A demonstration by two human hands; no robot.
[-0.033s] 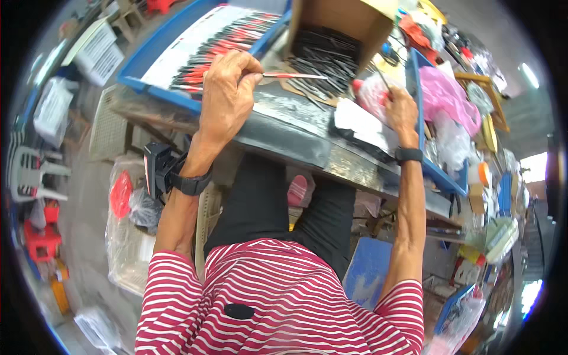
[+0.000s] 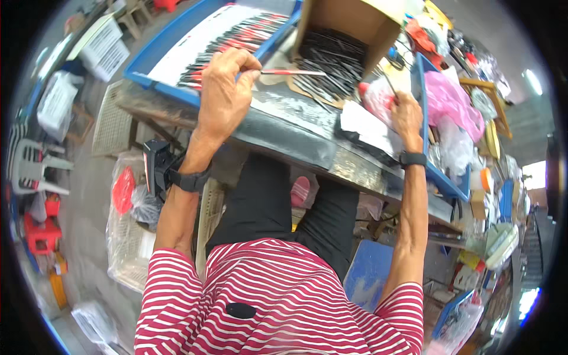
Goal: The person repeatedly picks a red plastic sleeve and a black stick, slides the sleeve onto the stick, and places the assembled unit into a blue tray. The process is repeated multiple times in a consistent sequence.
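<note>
My left hand (image 2: 226, 94) is closed in a pinch on one end of a slim red-and-silver stick (image 2: 293, 72), which points right above the table. My right hand (image 2: 407, 121) is closed around a thin dark rod (image 2: 389, 81) that slants up and left from the fingers. Behind my left hand, rows of slender red-and-black pieces (image 2: 236, 41) lie on white sheeting in a blue tray (image 2: 165, 90). Loose dark slender pieces (image 2: 334, 56) spill out of an open cardboard box (image 2: 384, 26). Next to my right hand is a clear bag with something red (image 2: 378, 100).
White paper (image 2: 362, 124) lies near the front edge of the worn table (image 2: 284, 137). A second blue tray (image 2: 444, 182) with plastic bags stands at the right, beside a pink bag (image 2: 449, 100). A bag-lined basket (image 2: 127, 260) sits on the floor at left.
The whole view has shifted slightly. Both hands keep the same holds on the stick and the rod.
</note>
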